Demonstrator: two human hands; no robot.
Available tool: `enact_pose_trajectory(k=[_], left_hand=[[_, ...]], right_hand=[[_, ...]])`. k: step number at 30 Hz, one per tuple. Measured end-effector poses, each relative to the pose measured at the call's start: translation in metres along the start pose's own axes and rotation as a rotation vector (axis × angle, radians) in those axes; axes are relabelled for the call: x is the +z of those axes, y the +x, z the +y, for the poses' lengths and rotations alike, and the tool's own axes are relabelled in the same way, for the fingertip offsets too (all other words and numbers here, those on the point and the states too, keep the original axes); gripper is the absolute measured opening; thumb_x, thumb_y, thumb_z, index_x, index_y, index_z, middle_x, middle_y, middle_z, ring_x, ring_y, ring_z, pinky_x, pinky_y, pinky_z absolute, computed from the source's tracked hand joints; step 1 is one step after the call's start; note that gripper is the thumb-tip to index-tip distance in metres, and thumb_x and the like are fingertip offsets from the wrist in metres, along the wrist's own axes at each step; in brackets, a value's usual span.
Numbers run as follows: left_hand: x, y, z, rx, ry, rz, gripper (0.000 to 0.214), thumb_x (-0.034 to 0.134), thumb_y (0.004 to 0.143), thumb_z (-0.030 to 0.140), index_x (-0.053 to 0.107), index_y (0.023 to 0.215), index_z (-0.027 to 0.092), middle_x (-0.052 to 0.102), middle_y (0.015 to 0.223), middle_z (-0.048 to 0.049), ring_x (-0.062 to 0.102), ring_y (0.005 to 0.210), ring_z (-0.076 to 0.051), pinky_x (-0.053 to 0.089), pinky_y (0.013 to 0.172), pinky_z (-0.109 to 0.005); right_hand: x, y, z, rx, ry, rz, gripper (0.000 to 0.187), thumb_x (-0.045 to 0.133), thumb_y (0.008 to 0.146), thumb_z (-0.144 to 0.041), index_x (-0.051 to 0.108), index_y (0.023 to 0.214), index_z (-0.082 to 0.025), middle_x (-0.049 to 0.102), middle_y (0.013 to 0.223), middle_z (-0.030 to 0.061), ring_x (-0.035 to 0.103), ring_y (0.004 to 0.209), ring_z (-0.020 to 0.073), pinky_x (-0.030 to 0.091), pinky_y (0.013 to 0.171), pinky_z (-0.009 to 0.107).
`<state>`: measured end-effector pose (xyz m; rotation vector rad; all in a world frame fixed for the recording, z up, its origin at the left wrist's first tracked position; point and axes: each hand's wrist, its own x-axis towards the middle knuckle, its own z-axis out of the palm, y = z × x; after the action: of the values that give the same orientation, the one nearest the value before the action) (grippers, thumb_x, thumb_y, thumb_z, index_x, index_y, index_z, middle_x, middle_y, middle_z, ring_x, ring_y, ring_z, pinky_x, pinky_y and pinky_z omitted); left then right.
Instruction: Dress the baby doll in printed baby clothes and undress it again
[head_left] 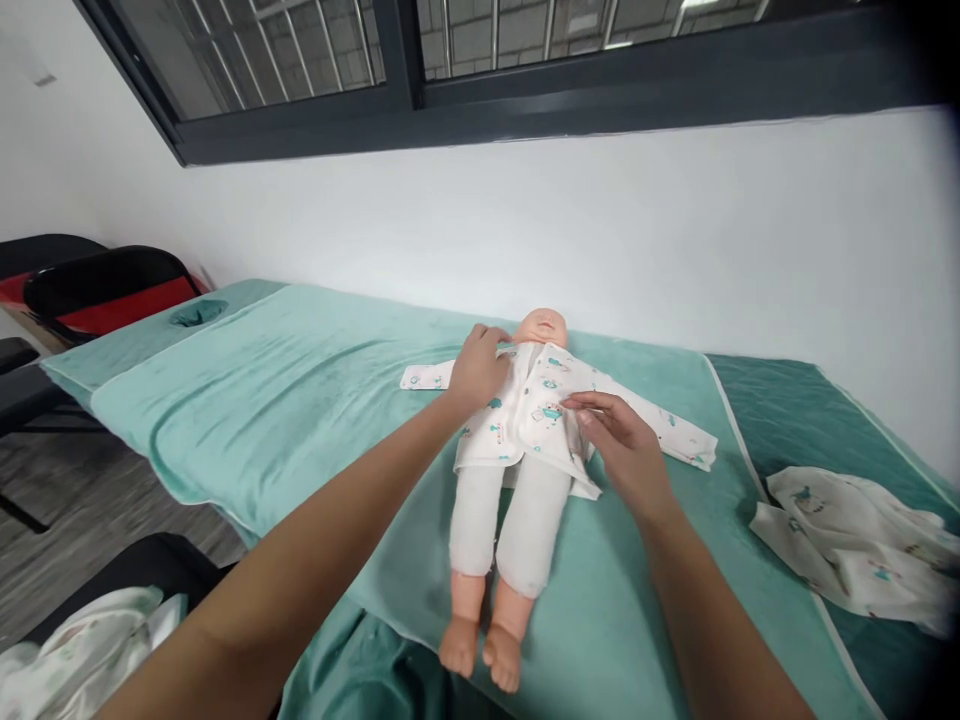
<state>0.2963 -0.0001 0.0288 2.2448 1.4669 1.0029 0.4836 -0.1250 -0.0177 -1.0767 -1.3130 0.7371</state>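
Observation:
A baby doll (544,326) lies on its back, its head toward the wall and its bare feet toward me. It wears a white long-sleeved baby jacket (551,405) with small green and coloured prints, both sleeves spread sideways. The two front panels meet at the chest and part lower down. White padded fabric covers the legs. My left hand (480,370) rests at the jacket's shoulder beside the neck, fingers loosely bent and not visibly gripping. Over the panel on the right, my right hand (619,435) has its fingers extended, tips at the cloth.
A green sheet (315,360) covers the massage bed, which has a face hole (199,313) at its left end. Crumpled printed white clothing (862,540) lies to the right. More printed cloth (82,650) is at lower left. Black-and-red chairs (112,290) stand left; a wall and window are behind.

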Motion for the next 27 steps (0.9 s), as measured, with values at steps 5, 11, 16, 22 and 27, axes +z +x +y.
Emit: enact_pose_trajectory(k=[5, 11, 16, 22, 27], left_hand=[[-0.022, -0.096, -0.036, -0.185, -0.126, -0.002, 0.025, 0.048, 0.089, 0.016, 0.062, 0.109, 0.023, 0.062, 0.12, -0.0043, 0.063, 0.101, -0.016, 0.052, 0.092, -0.032], [-0.029, -0.17, -0.047, -0.102, -0.17, -0.171, 0.037, 0.053, 0.085, 0.016, 0.06, 0.12, 0.026, 0.066, 0.123, -0.0035, 0.06, 0.114, -0.02, 0.047, 0.103, -0.037], [-0.024, -0.177, -0.045, -0.071, -0.084, -0.13, 0.035, 0.056, 0.084, 0.017, 0.058, 0.118, 0.025, 0.064, 0.128, -0.004, 0.059, 0.119, -0.021, 0.044, 0.102, -0.037], [-0.017, -0.169, -0.037, -0.046, 0.068, -0.108, 0.014, 0.056, 0.089, 0.023, 0.063, 0.101, 0.024, 0.068, 0.122, -0.0019, 0.06, 0.113, -0.024, 0.041, 0.096, -0.04], [-0.017, -0.172, -0.038, -0.021, 0.046, -0.075, 0.011, 0.051, 0.091, 0.022, 0.062, 0.092, 0.023, 0.07, 0.111, -0.0036, 0.06, 0.106, -0.023, 0.043, 0.092, -0.038]], right_hand=[[0.009, -0.014, 0.001, -0.176, -0.229, -0.084, 0.037, 0.063, 0.091, -0.037, 0.062, 0.128, -0.03, 0.056, 0.143, 0.0042, 0.045, 0.138, 0.0248, 0.029, 0.119, 0.049], [0.009, -0.069, 0.014, -0.073, -0.232, -0.07, 0.059, 0.069, 0.087, -0.038, 0.048, 0.142, -0.035, 0.034, 0.161, 0.0033, 0.03, 0.148, 0.0261, 0.03, 0.119, 0.052], [0.004, -0.104, 0.017, 0.203, -0.301, 0.181, 0.042, 0.066, 0.087, -0.045, 0.059, 0.124, -0.025, 0.068, 0.115, 0.0071, 0.065, 0.103, 0.0232, 0.052, 0.091, 0.041], [0.02, -0.098, 0.004, 0.284, -0.608, 0.2, 0.034, 0.058, 0.088, -0.046, 0.063, 0.112, -0.021, 0.069, 0.086, 0.0034, 0.061, 0.074, 0.0197, 0.047, 0.07, 0.032], [0.021, -0.097, 0.004, 0.32, -0.732, 0.277, 0.031, 0.053, 0.089, -0.043, 0.064, 0.108, -0.021, 0.066, 0.077, 0.0019, 0.06, 0.071, 0.0203, 0.041, 0.066, 0.031]])
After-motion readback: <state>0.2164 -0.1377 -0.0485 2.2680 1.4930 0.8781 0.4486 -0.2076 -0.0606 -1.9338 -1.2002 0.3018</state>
